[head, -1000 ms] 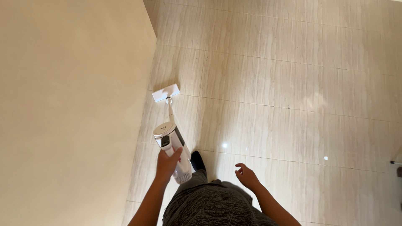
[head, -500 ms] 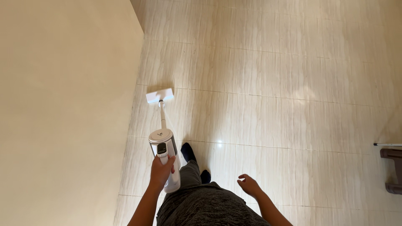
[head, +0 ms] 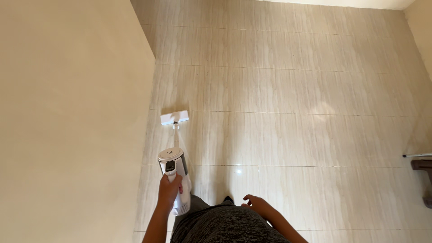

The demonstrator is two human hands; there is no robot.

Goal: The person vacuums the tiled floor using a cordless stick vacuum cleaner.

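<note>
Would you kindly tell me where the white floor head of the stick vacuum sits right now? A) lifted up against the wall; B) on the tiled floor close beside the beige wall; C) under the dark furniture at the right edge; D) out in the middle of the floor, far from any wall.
B: the floor head lies flat on the tiled floor, close beside the beige wall, while the left hand grips the vacuum body.

We see a glossy floor of large beige tiles with thin grout lines. The white vacuum head rests flat on it near the cream wall, and dark furniture sits at its right edge.
</note>
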